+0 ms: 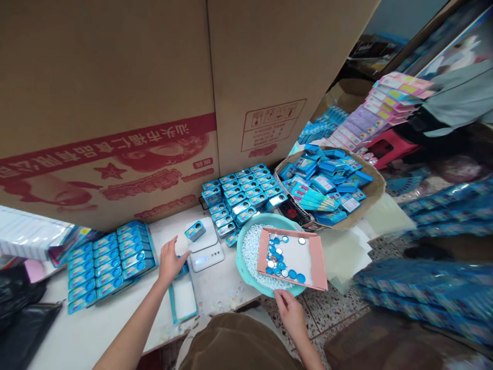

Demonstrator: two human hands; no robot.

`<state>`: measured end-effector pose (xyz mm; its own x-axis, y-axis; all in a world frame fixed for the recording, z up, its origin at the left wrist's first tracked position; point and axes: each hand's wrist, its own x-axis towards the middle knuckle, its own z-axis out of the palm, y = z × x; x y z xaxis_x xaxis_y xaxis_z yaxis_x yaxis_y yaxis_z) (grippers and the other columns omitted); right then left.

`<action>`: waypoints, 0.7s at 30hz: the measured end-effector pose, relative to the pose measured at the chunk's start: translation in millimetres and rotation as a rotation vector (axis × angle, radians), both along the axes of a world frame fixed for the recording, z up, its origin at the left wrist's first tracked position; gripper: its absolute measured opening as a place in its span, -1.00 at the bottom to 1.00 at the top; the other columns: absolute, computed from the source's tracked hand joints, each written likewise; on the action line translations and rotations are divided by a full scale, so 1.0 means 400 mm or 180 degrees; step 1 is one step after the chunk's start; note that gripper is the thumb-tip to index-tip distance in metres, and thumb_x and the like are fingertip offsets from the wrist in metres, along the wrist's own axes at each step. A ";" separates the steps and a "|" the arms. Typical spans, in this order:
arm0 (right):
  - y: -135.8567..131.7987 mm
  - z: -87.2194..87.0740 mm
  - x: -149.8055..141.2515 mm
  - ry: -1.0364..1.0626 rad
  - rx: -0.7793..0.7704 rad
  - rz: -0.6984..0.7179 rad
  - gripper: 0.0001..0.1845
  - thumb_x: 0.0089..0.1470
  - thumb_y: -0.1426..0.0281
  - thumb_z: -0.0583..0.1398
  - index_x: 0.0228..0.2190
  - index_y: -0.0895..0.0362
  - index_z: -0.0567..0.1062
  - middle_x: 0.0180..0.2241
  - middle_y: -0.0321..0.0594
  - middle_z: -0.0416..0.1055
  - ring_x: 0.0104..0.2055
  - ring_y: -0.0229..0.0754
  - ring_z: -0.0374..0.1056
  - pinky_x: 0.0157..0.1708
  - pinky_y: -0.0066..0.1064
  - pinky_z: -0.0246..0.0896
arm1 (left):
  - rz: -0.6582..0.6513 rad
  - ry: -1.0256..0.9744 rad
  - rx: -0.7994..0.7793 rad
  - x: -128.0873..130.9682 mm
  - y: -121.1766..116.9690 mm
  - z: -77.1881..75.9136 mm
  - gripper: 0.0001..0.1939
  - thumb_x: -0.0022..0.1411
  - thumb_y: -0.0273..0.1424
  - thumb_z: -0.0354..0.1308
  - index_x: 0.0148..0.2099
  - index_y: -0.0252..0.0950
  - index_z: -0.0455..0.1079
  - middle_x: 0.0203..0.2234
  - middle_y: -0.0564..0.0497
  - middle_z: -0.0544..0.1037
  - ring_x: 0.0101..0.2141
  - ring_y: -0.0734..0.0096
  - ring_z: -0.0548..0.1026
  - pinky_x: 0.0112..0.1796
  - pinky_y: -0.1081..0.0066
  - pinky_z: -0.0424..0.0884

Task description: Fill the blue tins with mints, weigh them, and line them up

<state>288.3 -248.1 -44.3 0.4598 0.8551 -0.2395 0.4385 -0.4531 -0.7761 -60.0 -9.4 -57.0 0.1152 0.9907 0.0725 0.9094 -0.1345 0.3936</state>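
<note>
Blue tins in rows, far left of the basin. Left hand, nearer the basin: thumb and fingers part-spread at a blue-edged tray; any hold cannot be told. Just left of basin: lone tin, phone. Inside basin: white pellets; atop it, pink tray with loose discs. Right hand, basin's near rim: fingers nearly together, hold unclear.
</note>
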 end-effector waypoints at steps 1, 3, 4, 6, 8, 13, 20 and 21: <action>0.007 0.001 -0.001 -0.0001 -0.0013 0.0042 -0.46 0.09 -0.02 0.00 -0.43 0.15 0.53 -0.36 -0.06 0.51 -0.31 -0.09 0.41 -0.26 -0.39 0.27 | 0.0032 0.0000 0.0006 -0.011 -0.015 0.000 -0.33 0.04 -0.06 0.10 0.12 -0.35 0.18 -0.12 -0.19 0.41 -0.06 0.04 0.35 -0.02 0.10 0.27; 0.023 0.002 -0.003 0.0017 -0.0036 0.0136 -0.48 0.10 0.00 0.00 -0.42 0.15 0.53 -0.36 -0.07 0.51 -0.31 -0.10 0.41 -0.25 -0.39 0.26 | 0.0112 -0.0027 0.0020 -0.029 -0.043 0.001 -0.35 0.06 -0.04 0.07 0.09 -0.36 0.22 -0.14 -0.20 0.43 -0.08 0.04 0.36 -0.03 0.11 0.27; 0.031 0.002 -0.004 0.0024 -0.0039 0.0175 -0.48 0.10 0.01 0.00 -0.41 0.15 0.53 -0.36 -0.08 0.51 -0.30 -0.10 0.41 -0.25 -0.39 0.26 | 0.0166 -0.0047 0.0032 -0.037 -0.057 0.002 -0.36 0.07 -0.03 0.06 0.08 -0.35 0.22 -0.15 -0.19 0.44 -0.09 0.05 0.37 -0.04 0.11 0.27; 0.045 0.000 -0.006 0.0029 -0.0025 0.0241 -0.49 0.11 0.02 -0.01 -0.40 0.15 0.52 -0.36 -0.08 0.50 -0.30 -0.10 0.40 -0.24 -0.38 0.25 | 0.0303 -0.0097 0.0077 -0.049 -0.084 0.005 -0.38 0.09 -0.02 0.03 0.08 -0.34 0.22 -0.17 -0.18 0.45 -0.11 0.06 0.39 -0.05 0.11 0.28; 0.055 -0.001 -0.009 0.0020 -0.0011 0.0288 -0.50 0.11 0.03 0.00 -0.40 0.15 0.53 -0.35 -0.08 0.50 -0.28 -0.09 0.39 -0.22 -0.37 0.25 | 0.0461 -0.0156 0.0136 -0.058 -0.108 0.007 -0.39 0.12 -0.03 0.00 0.09 -0.34 0.20 -0.18 -0.17 0.45 -0.12 0.08 0.40 -0.07 0.12 0.29; 0.054 -0.006 -0.017 0.0020 -0.0062 0.0419 -0.54 0.13 0.09 0.00 -0.40 0.15 0.52 -0.35 -0.09 0.49 -0.28 -0.10 0.38 -0.22 -0.37 0.24 | 0.0581 -0.0192 0.0212 -0.065 -0.140 0.005 -0.46 0.18 -0.07 -0.06 0.04 -0.36 0.23 -0.17 -0.21 0.44 -0.11 0.07 0.38 -0.05 0.10 0.27; 0.113 -0.020 -0.031 -0.0179 0.0122 0.0580 -0.64 0.17 0.22 -0.01 -0.30 0.14 0.51 -0.29 -0.11 0.48 -0.22 -0.12 0.38 -0.16 -0.36 0.25 | 0.0607 -0.0240 0.0258 -0.048 -0.122 0.004 -0.54 0.20 -0.11 -0.07 0.02 -0.31 0.25 -0.14 -0.19 0.43 -0.06 0.07 0.35 -0.01 0.08 0.22; 0.143 -0.024 -0.033 -0.0272 0.0185 0.0643 -0.66 0.17 0.26 -0.01 -0.28 0.14 0.50 -0.28 -0.11 0.47 -0.20 -0.13 0.37 -0.15 -0.36 0.24 | 0.0621 -0.0250 0.0276 -0.046 -0.120 0.004 -0.55 0.21 -0.11 -0.07 0.01 -0.30 0.25 -0.14 -0.18 0.42 -0.06 0.07 0.34 0.00 0.08 0.21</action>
<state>275.2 -191.1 -53.9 0.2943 0.9431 -0.1545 0.5812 -0.3050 -0.7545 -78.2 -57.4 -55.4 -0.0873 0.9833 0.1596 0.8885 0.0044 0.4589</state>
